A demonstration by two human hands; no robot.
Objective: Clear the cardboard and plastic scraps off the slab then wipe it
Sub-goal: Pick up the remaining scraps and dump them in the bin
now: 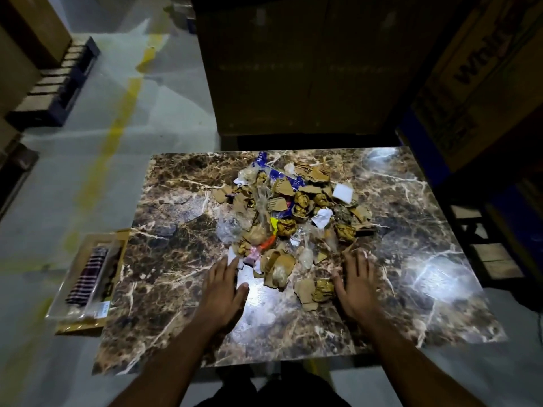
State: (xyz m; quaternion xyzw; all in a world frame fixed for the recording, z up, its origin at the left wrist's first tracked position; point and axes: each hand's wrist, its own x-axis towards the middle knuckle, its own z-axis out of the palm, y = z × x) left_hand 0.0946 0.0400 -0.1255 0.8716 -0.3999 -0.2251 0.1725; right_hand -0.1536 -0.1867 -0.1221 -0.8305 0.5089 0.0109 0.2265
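Standing beside this person, I am watching through the one head view as both hands are reaching out flat over the brown marble slab, which is serving as the table. The left hand is lying with fingers straight and spread, its fingertips touching the near-left edge of the scrap heap, close to a white paper bit. The right hand is likewise lying open and holding nothing, its fingers resting just beside a crumpled brown wad and a torn cardboard piece at the near-right of the heap.

The heap is sitting in the middle of the slab, towards its far half, and is mixing torn cardboard pieces, crumpled wads, clear plastic film, a blue-and-white wrapper and a white square. All of it is looking light and loose. The cardboard is probably stiff enough to be pushed by its edges, while the film is likely limp and liable to cling or slip out from under a palm. The polished, glossy slab should be letting everything slide easily, so I judge that cupping both hands round the outer sides of the heap and drawing it together is suiting it better than pinching single bits. Small pieces could be escaping between spread fingers.

A cardboard tray holding a clear packet is lying on the floor just beside the slab's left edge.
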